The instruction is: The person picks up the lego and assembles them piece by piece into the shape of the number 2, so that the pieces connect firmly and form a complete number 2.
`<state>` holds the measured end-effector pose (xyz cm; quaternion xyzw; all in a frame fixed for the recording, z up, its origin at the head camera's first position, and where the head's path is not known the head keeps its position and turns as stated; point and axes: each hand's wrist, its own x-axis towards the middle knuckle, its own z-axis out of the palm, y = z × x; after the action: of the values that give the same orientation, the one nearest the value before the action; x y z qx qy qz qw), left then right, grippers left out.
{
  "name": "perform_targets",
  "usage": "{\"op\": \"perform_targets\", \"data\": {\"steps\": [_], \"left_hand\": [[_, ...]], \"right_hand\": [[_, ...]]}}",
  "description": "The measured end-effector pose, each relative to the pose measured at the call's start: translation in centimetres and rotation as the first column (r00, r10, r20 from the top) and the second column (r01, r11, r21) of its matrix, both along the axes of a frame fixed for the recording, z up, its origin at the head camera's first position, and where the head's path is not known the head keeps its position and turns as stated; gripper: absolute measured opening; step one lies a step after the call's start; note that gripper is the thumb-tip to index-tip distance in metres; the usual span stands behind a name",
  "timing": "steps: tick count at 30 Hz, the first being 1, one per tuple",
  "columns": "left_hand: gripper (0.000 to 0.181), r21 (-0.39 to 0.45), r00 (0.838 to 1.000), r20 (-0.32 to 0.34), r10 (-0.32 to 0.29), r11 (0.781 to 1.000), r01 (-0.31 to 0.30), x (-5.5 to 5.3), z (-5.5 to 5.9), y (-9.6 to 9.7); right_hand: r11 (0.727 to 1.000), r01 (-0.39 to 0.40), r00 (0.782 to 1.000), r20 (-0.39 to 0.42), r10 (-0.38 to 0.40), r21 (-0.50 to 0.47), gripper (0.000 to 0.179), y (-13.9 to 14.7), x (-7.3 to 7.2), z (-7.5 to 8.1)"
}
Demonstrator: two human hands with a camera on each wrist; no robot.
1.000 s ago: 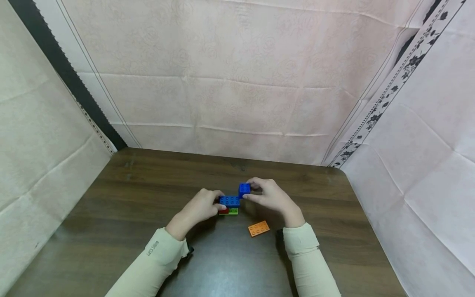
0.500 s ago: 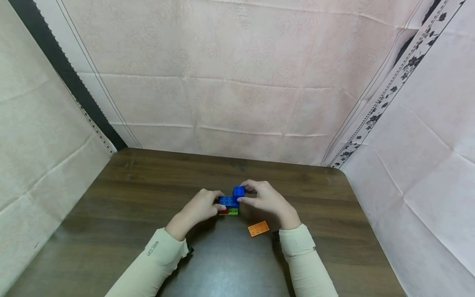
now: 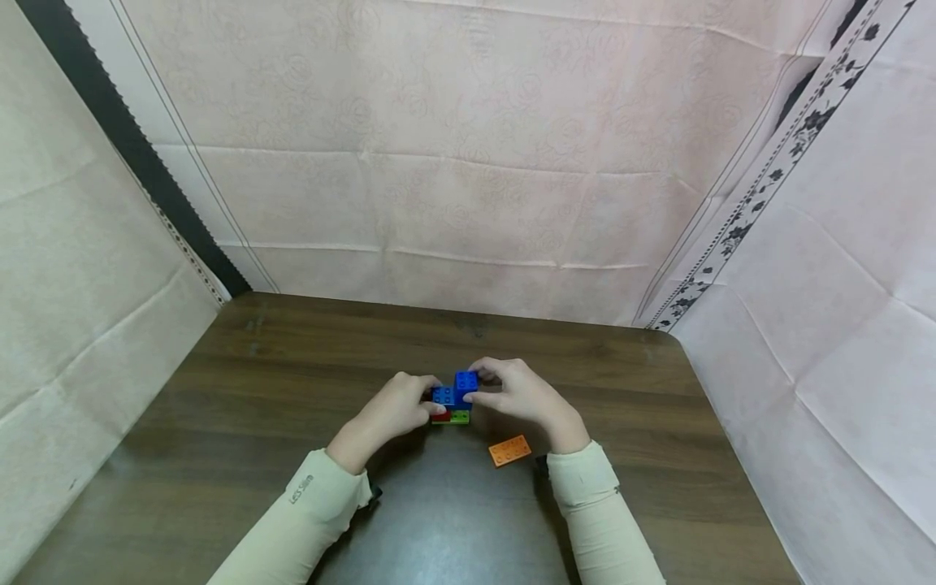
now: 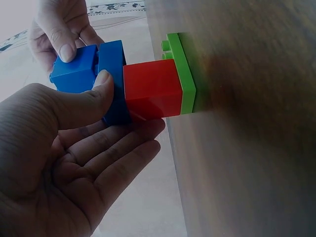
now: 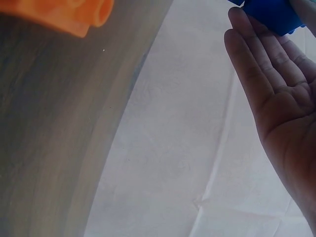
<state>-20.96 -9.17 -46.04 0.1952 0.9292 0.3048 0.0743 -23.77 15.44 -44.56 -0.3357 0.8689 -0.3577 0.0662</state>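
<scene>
A small stack stands on the table: a flat green brick (image 4: 186, 74) at the bottom, a red brick (image 4: 152, 90) on it, and a flat blue brick (image 4: 112, 59) on top. My left hand (image 3: 391, 410) pinches the flat blue brick, thumb on one side and fingers on the other. With thumb and fingers my right hand (image 3: 526, 396) grips a square blue brick (image 3: 465, 382) over the right half of the flat blue one. In the left wrist view some studs show in a narrow gap between the two blue bricks.
A flat orange brick (image 3: 509, 450) lies on the brown wooden table (image 3: 292, 487), in front of the right hand. Pale patterned cloth (image 3: 468, 162) hangs behind the table and along both sides.
My right hand has carried the square blue brick left and slightly toward me, from beside the stack to over its right half. The left hand has stayed in place.
</scene>
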Motion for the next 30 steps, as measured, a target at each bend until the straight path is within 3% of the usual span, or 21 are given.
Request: {"op": "perform_targets", "data": {"steps": [30], "left_hand": [[0.035,-0.008,1.000,-0.014,-0.005,1.000,0.004,0.01,0.15,0.00]], "right_hand": [[0.997,-0.048,0.999,-0.016,0.049,0.054,0.041,-0.92,0.09,0.56]]}}
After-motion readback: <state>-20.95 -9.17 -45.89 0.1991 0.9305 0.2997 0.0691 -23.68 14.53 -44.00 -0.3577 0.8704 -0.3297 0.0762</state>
